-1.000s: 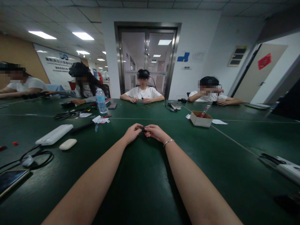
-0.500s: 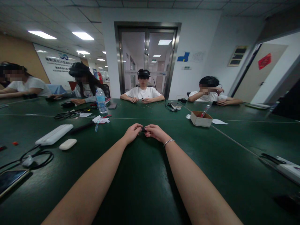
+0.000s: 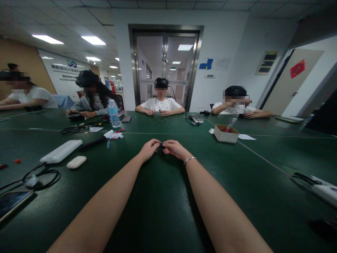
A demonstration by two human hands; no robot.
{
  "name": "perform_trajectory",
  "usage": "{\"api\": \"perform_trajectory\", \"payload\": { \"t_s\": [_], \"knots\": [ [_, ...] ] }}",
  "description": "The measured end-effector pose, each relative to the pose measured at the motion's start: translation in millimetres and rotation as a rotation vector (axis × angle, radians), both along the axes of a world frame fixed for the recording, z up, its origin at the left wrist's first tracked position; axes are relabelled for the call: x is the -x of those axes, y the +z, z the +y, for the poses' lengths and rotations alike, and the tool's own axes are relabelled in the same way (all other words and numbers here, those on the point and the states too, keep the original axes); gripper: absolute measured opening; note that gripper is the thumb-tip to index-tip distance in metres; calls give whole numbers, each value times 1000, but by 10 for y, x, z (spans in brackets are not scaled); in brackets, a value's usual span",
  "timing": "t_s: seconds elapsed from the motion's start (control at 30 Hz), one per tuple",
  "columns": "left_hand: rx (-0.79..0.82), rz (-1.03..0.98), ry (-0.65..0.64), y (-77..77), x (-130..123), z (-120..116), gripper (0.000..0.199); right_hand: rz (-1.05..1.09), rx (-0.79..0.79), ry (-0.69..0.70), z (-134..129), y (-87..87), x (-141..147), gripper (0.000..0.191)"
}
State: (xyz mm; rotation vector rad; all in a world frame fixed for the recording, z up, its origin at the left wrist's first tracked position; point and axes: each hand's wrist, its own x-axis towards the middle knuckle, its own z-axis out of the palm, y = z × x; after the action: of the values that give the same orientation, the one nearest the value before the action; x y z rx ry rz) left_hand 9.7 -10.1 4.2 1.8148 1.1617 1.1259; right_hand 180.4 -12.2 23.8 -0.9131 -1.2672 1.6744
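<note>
Both arms reach forward over the dark green table (image 3: 158, 196). A small black object (image 3: 161, 145) sits between my fingertips, too small to name. My left hand (image 3: 149, 150) pinches its left side with thumb and fingers. From the other side, my right hand (image 3: 176, 149) grips it, the fingers curled; a silver bracelet (image 3: 190, 160) circles that wrist. The fingers cover most of the object.
On the left lie a white power bank (image 3: 61, 151), a white rounded case (image 3: 76, 162), a phone (image 3: 14, 203) and black cables. A water bottle (image 3: 113, 113) stands farther back. To the right is a small open box (image 3: 226, 136). Several people sit across the table.
My hands and the black object look nearly unchanged. At the far left, another person's head has come into view, and the long-haired person's hand has moved to the right.
</note>
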Motion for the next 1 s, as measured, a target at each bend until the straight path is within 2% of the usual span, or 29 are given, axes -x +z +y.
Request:
{"api": "perform_trajectory", "payload": {
  "t_s": [1.0],
  "knots": [
    [11, -1, -6, -22, 7, 21, 27, -29, 6, -12, -10, 21, 12, 7]
  ]
}}
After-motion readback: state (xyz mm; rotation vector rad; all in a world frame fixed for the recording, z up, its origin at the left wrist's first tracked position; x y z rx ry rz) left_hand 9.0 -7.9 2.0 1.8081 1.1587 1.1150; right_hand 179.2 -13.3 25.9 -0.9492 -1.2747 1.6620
